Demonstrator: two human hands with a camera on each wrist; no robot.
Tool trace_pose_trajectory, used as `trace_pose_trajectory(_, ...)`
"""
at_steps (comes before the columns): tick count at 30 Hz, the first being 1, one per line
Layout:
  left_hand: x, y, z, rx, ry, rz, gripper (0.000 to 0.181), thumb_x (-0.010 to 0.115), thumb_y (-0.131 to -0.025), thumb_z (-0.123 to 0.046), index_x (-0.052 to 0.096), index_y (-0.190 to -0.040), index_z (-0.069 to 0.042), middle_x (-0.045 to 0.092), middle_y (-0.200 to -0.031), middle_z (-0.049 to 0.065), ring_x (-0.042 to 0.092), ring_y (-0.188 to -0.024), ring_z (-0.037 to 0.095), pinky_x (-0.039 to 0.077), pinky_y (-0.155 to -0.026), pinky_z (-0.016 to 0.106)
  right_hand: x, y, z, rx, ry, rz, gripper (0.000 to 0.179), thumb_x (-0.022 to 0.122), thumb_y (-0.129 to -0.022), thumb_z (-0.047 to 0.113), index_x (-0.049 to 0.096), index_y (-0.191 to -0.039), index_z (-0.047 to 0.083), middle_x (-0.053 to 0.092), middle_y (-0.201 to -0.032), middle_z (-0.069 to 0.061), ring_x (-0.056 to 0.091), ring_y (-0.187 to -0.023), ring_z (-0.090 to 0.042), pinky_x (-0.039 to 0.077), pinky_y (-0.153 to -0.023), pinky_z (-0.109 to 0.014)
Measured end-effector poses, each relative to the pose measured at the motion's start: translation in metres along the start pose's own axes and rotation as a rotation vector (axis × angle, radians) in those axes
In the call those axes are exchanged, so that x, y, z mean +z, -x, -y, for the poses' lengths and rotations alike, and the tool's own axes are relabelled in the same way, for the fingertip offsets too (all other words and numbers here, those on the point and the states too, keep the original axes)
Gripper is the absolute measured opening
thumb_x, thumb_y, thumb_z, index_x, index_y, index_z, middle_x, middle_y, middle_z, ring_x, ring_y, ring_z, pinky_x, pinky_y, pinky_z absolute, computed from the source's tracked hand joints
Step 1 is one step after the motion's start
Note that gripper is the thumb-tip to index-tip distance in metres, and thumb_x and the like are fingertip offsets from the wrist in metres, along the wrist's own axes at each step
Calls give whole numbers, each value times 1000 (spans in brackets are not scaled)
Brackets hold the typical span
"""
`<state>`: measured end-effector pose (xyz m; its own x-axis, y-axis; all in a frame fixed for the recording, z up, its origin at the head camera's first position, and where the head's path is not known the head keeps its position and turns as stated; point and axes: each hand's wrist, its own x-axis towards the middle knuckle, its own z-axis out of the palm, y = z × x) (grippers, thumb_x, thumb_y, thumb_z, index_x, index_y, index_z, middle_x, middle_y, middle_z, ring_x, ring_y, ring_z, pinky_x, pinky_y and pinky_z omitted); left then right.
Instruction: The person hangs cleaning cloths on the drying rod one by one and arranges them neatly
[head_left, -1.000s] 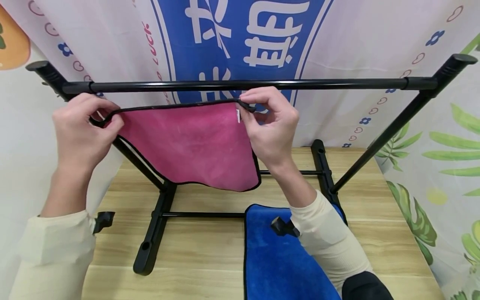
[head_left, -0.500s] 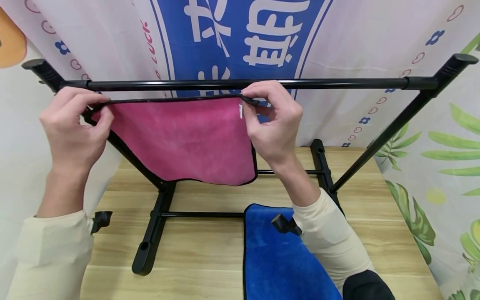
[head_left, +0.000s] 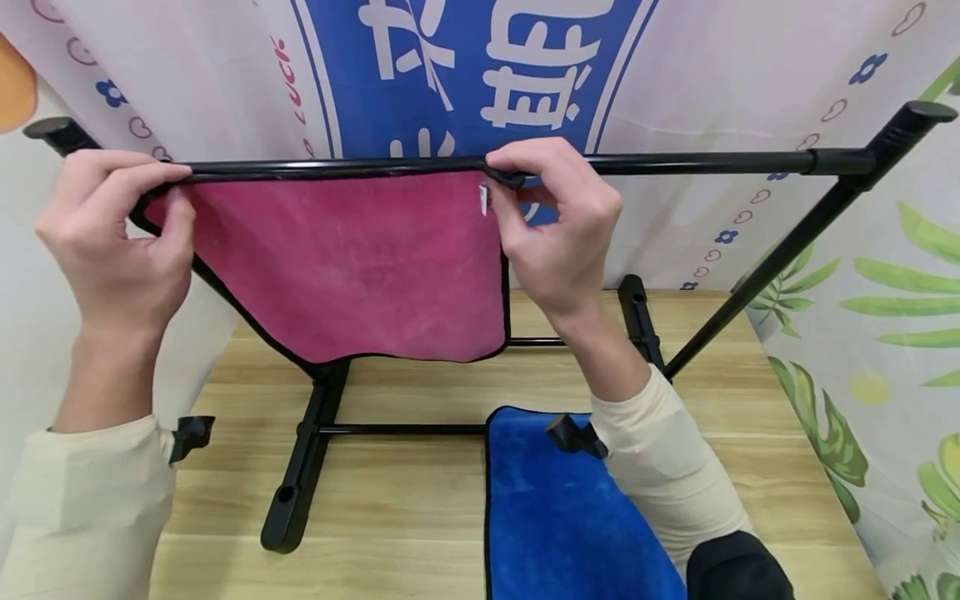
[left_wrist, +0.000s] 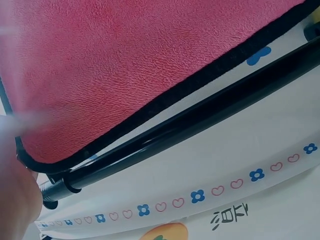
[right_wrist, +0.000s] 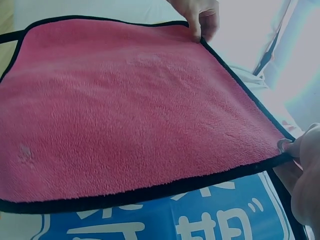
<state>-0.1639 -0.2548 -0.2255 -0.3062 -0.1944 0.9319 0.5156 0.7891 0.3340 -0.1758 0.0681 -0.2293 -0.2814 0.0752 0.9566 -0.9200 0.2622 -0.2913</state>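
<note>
A white sheet (head_left: 675, 75) with a big blue patch (head_left: 467, 100) hangs behind a black rack (head_left: 795, 242) on a wooden surface (head_left: 390, 508). The left hand (head_left: 120, 233) pinches one top corner of the pink cloth (head_left: 352, 267), and the right hand (head_left: 562, 225) pinches the other. The cloth hangs down on the near side, its top edge right by the top bar (head_left: 697, 163). Below, the right sleeve (head_left: 667, 467) hides part of a blue cloth (head_left: 555, 517).
</note>
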Motion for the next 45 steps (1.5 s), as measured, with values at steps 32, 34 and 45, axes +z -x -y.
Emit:
trace_pose_trajectory(32,5,-35,-4,-60,37,57,20,70,-92,-11,80,-88,7,65,-87,-29,56,-88,-13,44,-93,20,-11,-28,-12,-33,169,113,8,67,-93,-7,75,-94,-7,75,-93,-17,69,-87,-24,52,-78,-26)
trace_pose_trajectory(34,5,-37,-3,-60,38,67,20,71,-92,-11,80,-88,6,64,-87,-30,56,-89,-12,44,-94,20,-11,-29,-12,-29,177,114,9,66,-94,-7,75,-94,-7,75,-93,-18,69,-87,-25,52,-80,-27)
trace_pose_trajectory(45,3,-46,-5,-41,0,200,22,65,-93,-10,79,-90,8,63,-84,-37,50,-91,-17,37,-90,14,-8,-30,-13,-15,296,155,10,66,-97,0,74,-99,-6,76,-98,-16,71,-89,-25,44,-87,-30)
